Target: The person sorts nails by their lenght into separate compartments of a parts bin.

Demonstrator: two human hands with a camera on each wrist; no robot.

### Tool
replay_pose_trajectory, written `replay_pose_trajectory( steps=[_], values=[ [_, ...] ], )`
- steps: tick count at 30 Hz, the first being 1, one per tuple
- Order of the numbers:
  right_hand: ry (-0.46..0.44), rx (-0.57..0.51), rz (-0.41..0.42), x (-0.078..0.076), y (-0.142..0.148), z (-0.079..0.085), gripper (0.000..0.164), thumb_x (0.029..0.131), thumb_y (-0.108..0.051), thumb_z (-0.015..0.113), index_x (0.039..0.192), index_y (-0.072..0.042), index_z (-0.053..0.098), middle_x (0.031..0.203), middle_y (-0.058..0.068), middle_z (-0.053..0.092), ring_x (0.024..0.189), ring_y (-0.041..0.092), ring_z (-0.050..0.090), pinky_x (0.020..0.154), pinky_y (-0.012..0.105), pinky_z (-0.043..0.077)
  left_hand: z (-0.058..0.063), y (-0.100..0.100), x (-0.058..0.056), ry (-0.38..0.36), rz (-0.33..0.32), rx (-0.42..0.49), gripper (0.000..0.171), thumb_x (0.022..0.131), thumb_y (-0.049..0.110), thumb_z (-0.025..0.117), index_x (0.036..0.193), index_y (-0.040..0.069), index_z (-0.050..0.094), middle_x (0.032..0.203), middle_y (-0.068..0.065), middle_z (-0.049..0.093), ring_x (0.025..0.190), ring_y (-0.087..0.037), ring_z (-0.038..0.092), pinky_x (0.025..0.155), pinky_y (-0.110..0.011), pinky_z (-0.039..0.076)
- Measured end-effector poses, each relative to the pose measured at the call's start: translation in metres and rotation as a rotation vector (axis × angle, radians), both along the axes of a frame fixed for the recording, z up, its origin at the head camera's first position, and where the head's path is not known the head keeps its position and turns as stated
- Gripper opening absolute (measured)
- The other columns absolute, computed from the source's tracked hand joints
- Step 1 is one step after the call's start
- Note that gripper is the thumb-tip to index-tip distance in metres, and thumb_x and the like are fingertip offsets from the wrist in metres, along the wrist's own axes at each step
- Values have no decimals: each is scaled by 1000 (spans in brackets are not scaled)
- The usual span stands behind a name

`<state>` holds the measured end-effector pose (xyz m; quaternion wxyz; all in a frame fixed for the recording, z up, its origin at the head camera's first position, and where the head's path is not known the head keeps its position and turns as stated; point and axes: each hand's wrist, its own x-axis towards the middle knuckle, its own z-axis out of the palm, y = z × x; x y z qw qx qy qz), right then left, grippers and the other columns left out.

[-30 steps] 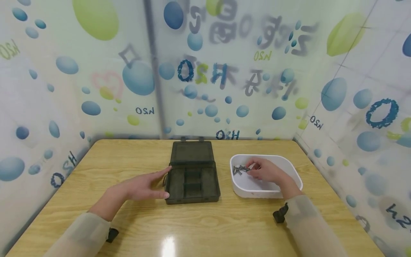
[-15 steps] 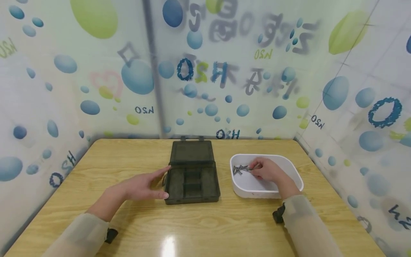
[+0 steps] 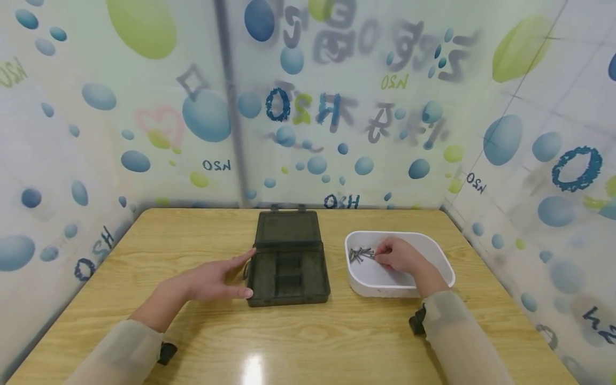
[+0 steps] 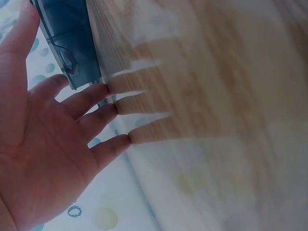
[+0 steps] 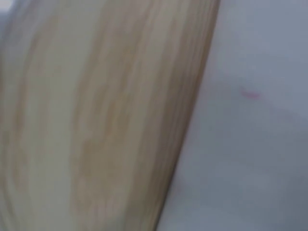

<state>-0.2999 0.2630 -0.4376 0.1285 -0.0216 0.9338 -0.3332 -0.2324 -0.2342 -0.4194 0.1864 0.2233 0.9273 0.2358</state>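
A dark, see-through compartment box (image 3: pixel 262 275) lies on the table with its lid (image 3: pixel 287 227) raised at the back. My left hand (image 3: pixel 214 279) spreads wide at its left side, thumb near the front corner and a fingertip near the hinge. In the left wrist view, that hand (image 4: pixel 53 139) has its fingers extended beside the box's side (image 4: pixel 72 43). Several grey metal screws (image 3: pixel 360 254) lie at the left end of a white tray (image 3: pixel 385 290). Inside the tray, my right hand (image 3: pixel 404 256) pinches at the right edge of the pile, its fingertips partly hiding the screw there.
The wood-grain table (image 3: pixel 298 342) carries both containers, with a gap between box and tray. Patterned curtains (image 3: pixel 308 160) stand close behind and on both sides. The right wrist view shows only the tray's outer wall (image 5: pixel 240 154) and the tabletop (image 5: pixel 106 120).
My right hand has drawn slightly to the right inside the tray, its fingertips coming closer together, and more of the screws show. The left hand and the box have stayed in place.
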Motion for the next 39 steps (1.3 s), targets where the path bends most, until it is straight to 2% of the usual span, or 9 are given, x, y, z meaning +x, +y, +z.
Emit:
replay_pose_trajectory(
  steps=[11,21,24,30,35,39],
  values=[
    [-17,78,16,5,-2,4,13,108,-15,68,110,-4,75,96,7,69,91,20,62,81,33,51,-4,0,0,5,-3,30,109,98,68,74,179,24,16,177,-21,34,156,-52,43,122,-71,36],
    [16,92,72,10,-1,10,11,109,-17,68,111,-8,75,103,8,68,96,22,60,86,37,50,7,6,2,-42,4,-21,111,97,70,73,179,25,14,176,-25,35,152,-55,47,120,-72,38],
    [35,61,79,15,0,15,13,110,-17,67,113,-7,74,107,8,69,94,22,60,83,36,51,8,6,2,-48,-5,-16,111,97,70,73,179,24,13,177,-24,32,154,-55,44,121,-71,36],
    [106,-60,100,24,-8,30,19,112,-20,66,122,-5,71,113,11,70,94,22,61,81,34,52,7,4,0,-66,-14,19,111,100,67,72,179,23,8,180,-23,25,163,-54,29,126,-73,28],
    [143,-191,110,34,-30,44,30,113,-27,66,133,-6,72,118,19,71,95,24,61,82,36,54,6,3,1,-63,-22,34,110,101,64,72,179,20,8,177,-29,27,162,-58,27,125,-76,27],
    [175,-253,156,40,-52,52,30,112,-29,66,132,-7,73,119,21,72,93,25,61,80,37,55,7,3,3,-75,-15,41,109,102,63,72,179,20,8,176,-34,26,161,-61,24,123,-78,26]
  ],
)
